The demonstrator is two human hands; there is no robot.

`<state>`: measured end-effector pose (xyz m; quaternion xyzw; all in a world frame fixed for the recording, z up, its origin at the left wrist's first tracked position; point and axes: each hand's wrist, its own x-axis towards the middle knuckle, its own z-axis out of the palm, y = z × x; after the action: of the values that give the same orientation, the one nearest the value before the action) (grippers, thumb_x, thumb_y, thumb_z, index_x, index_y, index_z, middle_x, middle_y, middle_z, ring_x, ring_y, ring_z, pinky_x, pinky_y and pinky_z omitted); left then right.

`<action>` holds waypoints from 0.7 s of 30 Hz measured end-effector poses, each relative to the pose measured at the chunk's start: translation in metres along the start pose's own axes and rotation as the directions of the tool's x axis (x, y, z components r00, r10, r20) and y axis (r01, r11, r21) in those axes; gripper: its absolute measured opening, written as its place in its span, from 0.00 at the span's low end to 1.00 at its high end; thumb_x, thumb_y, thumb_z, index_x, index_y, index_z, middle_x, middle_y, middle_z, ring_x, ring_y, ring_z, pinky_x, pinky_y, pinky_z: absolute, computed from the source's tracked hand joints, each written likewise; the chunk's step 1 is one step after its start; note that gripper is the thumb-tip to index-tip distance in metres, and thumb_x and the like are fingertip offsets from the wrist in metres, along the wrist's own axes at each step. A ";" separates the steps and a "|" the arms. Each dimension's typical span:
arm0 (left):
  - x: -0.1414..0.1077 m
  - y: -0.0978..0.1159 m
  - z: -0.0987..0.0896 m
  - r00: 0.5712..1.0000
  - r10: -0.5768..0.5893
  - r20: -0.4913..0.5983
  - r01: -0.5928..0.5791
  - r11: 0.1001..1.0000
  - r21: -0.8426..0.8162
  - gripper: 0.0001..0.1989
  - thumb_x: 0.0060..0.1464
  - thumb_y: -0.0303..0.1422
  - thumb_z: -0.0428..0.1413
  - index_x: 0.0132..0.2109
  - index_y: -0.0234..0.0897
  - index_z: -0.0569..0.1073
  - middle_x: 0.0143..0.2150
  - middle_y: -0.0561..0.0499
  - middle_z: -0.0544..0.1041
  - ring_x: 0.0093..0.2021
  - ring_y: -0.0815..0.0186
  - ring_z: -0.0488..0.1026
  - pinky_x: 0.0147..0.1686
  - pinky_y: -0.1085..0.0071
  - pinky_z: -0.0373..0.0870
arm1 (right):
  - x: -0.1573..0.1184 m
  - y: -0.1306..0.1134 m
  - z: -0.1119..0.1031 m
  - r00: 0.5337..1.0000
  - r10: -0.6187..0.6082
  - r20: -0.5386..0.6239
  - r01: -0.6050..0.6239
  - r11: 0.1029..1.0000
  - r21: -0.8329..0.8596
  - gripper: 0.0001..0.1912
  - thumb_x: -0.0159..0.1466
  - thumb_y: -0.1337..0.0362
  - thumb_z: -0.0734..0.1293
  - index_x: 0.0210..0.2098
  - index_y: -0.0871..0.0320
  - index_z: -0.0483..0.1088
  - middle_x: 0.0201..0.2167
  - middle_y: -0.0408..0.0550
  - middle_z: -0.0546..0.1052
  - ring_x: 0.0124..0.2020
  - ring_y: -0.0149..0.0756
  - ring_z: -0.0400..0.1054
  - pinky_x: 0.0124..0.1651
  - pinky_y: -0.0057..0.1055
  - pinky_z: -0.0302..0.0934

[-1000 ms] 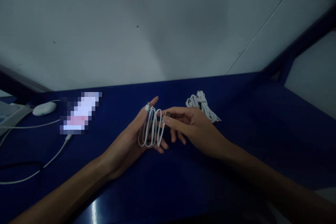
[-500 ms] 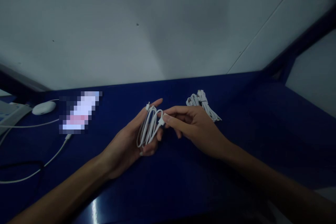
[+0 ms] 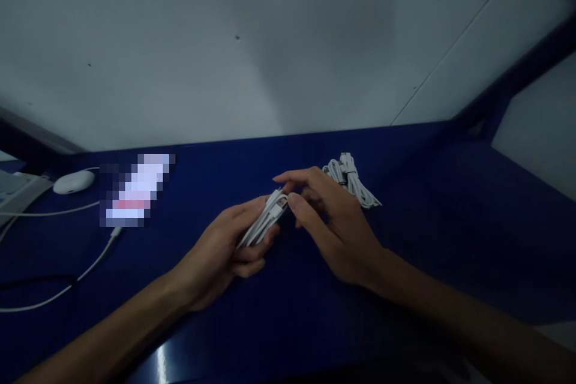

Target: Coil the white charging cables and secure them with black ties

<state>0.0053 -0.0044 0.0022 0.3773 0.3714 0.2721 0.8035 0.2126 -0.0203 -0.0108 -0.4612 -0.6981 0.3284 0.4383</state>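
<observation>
A white USB cable [image 3: 263, 223], coiled into a narrow bundle, lies in my left hand [image 3: 220, 246]. The thumb presses on it from above and the fingers curl beneath, so I hold it closed in that hand. One metal USB plug shows at the bundle's upper right end. My right hand [image 3: 335, 222] is at that end, thumb tip close beside the plug and index finger stretched out above it. Its fingers are apart; whether the thumb touches the plug I cannot tell. Behind the right hand lie bundled white cables [image 3: 355, 180] with dark ties, partly covered.
On the left of the blue table [image 3: 288, 324] lies a phone with a blurred screen [image 3: 139, 192], a white cable [image 3: 96, 264] plugged into it. A white rounded case [image 3: 74, 182] lies farther left. A pale wall [image 3: 288, 42] stands behind the table.
My left hand has closed its thumb over the coil, squeezing the loops into a narrower bundle. My right hand has let the USB plug go, and its index finger has stretched out above the bundle's end.
</observation>
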 end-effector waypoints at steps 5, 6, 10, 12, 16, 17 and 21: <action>-0.001 -0.006 0.000 0.997 -0.061 0.043 0.058 0.996 0.068 0.22 0.74 0.48 0.57 0.65 0.42 0.71 0.30 0.57 0.69 0.21 0.76 0.47 0.18 0.79 0.47 | -0.005 0.006 0.008 0.991 -0.127 0.053 0.132 0.986 -0.106 0.13 0.81 0.61 0.60 0.56 0.53 0.75 0.48 0.50 0.78 0.43 0.39 0.75 0.45 0.40 0.69; -0.002 -0.007 0.001 0.996 -0.069 0.055 0.064 0.994 0.088 0.25 0.74 0.48 0.57 0.69 0.43 0.68 0.30 0.57 0.69 0.21 0.75 0.48 0.18 0.79 0.48 | -0.006 0.007 0.009 0.990 -0.127 0.058 0.133 0.984 -0.120 0.12 0.81 0.60 0.61 0.55 0.53 0.75 0.47 0.50 0.77 0.41 0.39 0.74 0.43 0.40 0.69; -0.006 -0.008 0.006 0.995 -0.052 0.083 0.034 0.979 0.200 0.35 0.74 0.50 0.56 0.78 0.43 0.56 0.27 0.59 0.68 0.21 0.73 0.52 0.19 0.78 0.51 | -0.008 0.009 0.015 0.988 -0.146 0.051 0.153 0.971 -0.183 0.13 0.80 0.57 0.60 0.55 0.53 0.73 0.48 0.52 0.75 0.37 0.40 0.73 0.38 0.40 0.68; -0.008 -0.008 0.009 0.995 -0.037 0.088 0.015 0.970 0.241 0.37 0.75 0.50 0.55 0.80 0.43 0.53 0.26 0.59 0.67 0.21 0.73 0.53 0.19 0.78 0.52 | -0.009 0.009 0.016 0.985 -0.166 0.044 0.172 0.966 -0.194 0.12 0.80 0.56 0.61 0.55 0.54 0.72 0.47 0.52 0.76 0.39 0.42 0.74 0.39 0.41 0.69; -0.011 -0.006 0.016 0.998 0.002 0.057 -0.013 0.980 0.200 0.37 0.75 0.47 0.56 0.81 0.41 0.53 0.27 0.57 0.69 0.21 0.72 0.54 0.19 0.77 0.51 | -0.009 0.008 0.019 0.984 -0.160 0.083 0.172 0.971 -0.164 0.11 0.81 0.57 0.59 0.50 0.54 0.70 0.36 0.47 0.79 0.32 0.38 0.74 0.36 0.37 0.66; -0.012 -0.005 0.017 1.000 0.019 0.010 -0.020 0.983 0.182 0.38 0.75 0.46 0.55 0.82 0.41 0.50 0.26 0.57 0.69 0.20 0.71 0.55 0.19 0.77 0.52 | -0.009 0.007 0.020 0.984 -0.163 0.077 0.174 0.970 -0.172 0.11 0.81 0.58 0.59 0.47 0.54 0.70 0.33 0.45 0.78 0.29 0.36 0.72 0.34 0.36 0.64; -0.016 0.003 0.021 0.985 0.057 -0.163 -0.016 0.971 0.239 0.29 0.76 0.44 0.50 0.76 0.40 0.61 0.25 0.54 0.72 0.19 0.69 0.56 0.18 0.74 0.51 | -0.009 0.004 0.022 0.981 -0.192 -0.005 0.184 0.949 -0.257 0.17 0.80 0.61 0.60 0.33 0.52 0.63 0.26 0.42 0.72 0.22 0.32 0.62 0.29 0.34 0.55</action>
<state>0.0126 -0.0225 0.0195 0.4527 0.4608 0.2717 0.7134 0.1952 -0.0288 -0.0257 -0.4501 -0.7686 0.1857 0.4150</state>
